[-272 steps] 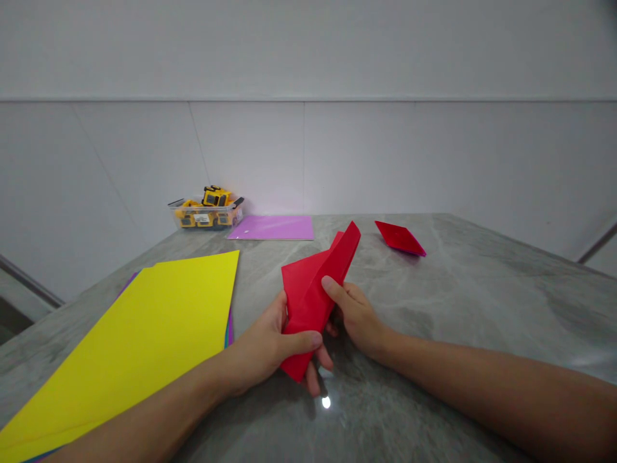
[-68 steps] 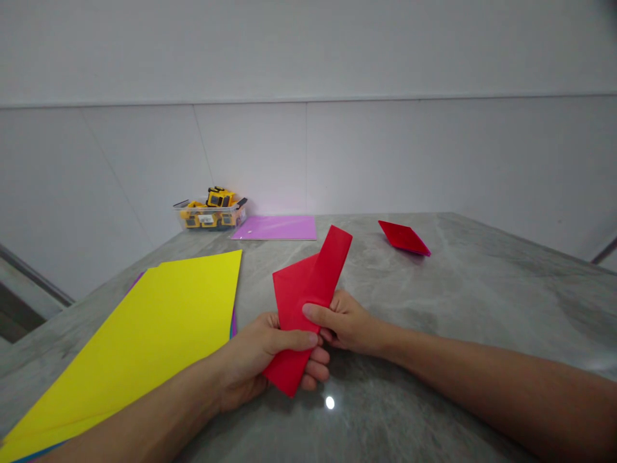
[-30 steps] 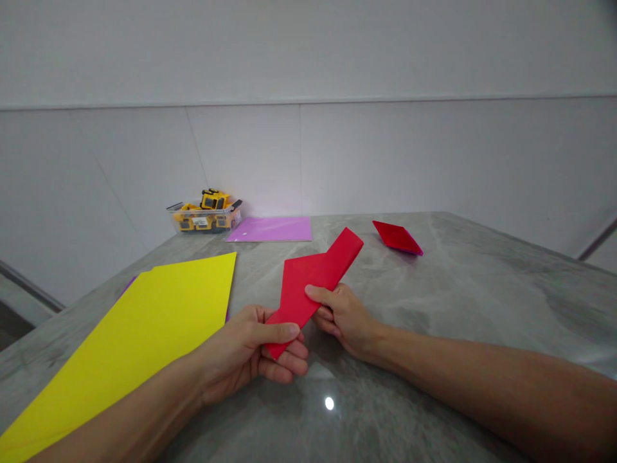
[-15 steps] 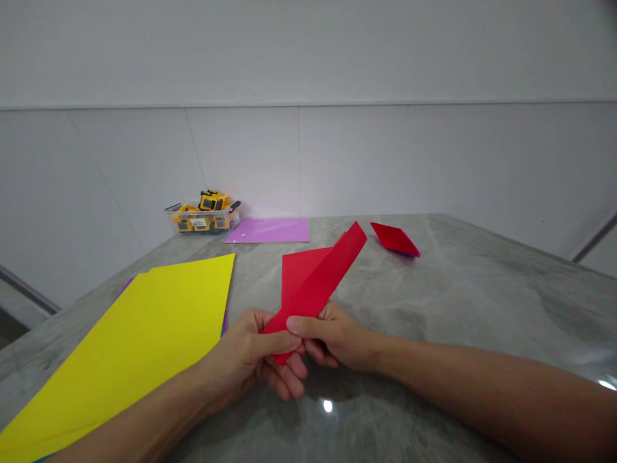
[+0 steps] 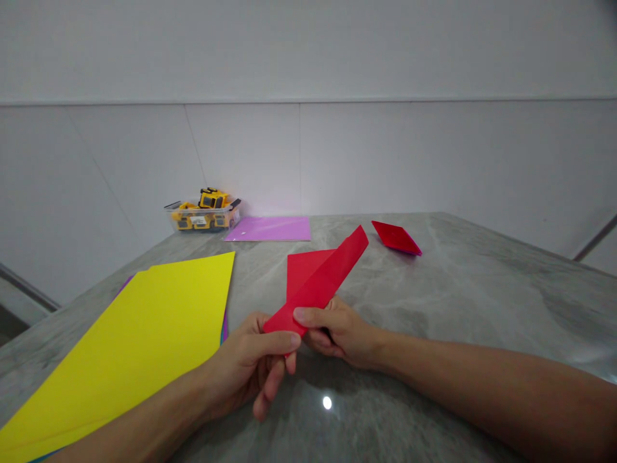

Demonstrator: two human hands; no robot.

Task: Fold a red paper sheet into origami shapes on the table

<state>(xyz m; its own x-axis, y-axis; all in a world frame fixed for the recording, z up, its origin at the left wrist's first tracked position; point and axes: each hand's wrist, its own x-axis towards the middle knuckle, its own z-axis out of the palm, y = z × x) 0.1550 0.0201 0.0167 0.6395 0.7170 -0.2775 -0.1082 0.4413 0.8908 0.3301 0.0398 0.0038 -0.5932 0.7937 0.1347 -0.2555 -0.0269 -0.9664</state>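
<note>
A folded sheet of red paper [image 5: 321,280] is held up between my two hands over the grey table. My left hand [image 5: 263,354] pinches its lower left corner, thumb on top and the lower fingers hanging loose beneath. From the right, my right hand [image 5: 337,328] grips the lower edge, its thumb lying on the red surface close to the left thumb. A long folded band runs diagonally up to the right, and a squarer flap shows behind it. The fingers behind the paper are partly hidden.
A stack of large sheets, yellow [image 5: 144,341] on top, lies at the left. Toward the wall stand a clear plastic box [image 5: 202,222] of yellow toy vehicles and a flat lilac sheet [image 5: 270,229]. A folded red paper piece [image 5: 396,238] rests at the back right of the marbled table [image 5: 457,296].
The left hand's lower fingers have opened downward away from the paper. The red paper has shifted slightly right, and both hands keep hold of it.
</note>
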